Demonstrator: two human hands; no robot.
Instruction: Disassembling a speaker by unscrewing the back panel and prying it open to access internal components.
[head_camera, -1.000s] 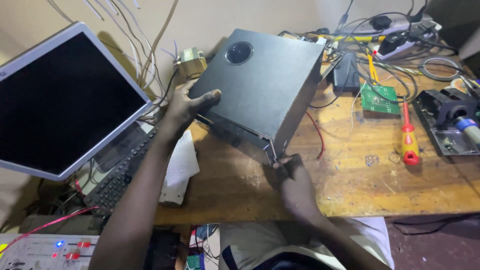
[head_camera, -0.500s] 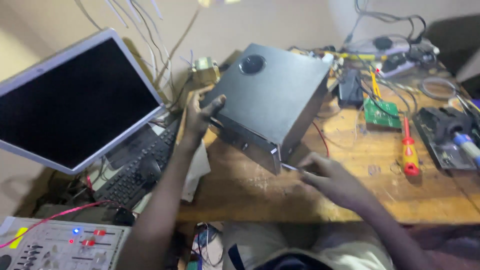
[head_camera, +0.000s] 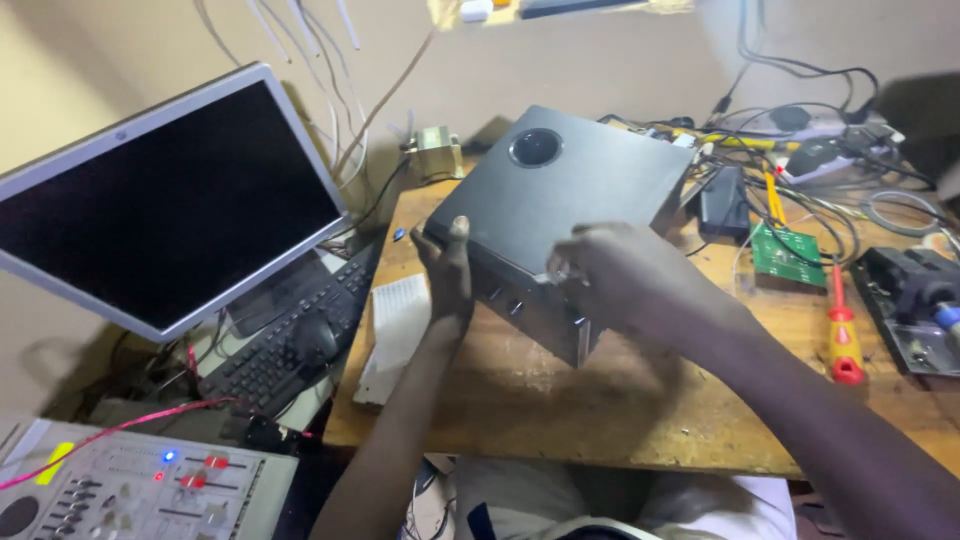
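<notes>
The left hand (head_camera: 447, 272) presses flat against the near left corner of the grey metal box (head_camera: 560, 215), its fingers (head_camera: 457, 240) straight and close together, pointing toward twelve o'clock with the tip of one resting on the top edge; it braces the box rather than clasping it. The right hand (head_camera: 625, 280) lies curled over the box's near front edge, fingers bent and closed on something small and pale at that face, though the blur makes it hard to tell just what they pinch. The box sits tilted on the wooden desk (head_camera: 640, 400), its top (with a round black port (head_camera: 535, 147) toward twelve o'clock) sloping up away from the hands. At nine o'clock from the left hand lie a white flat strip (head_camera: 392, 335) and a black keyboard (head_camera: 285, 345) beneath a dark monitor (head_camera: 165, 205). At three o'clock from the right hand sit a green circuit board (head_camera: 785, 253) and a red and yellow screwdriver (head_camera: 842, 335).
</notes>
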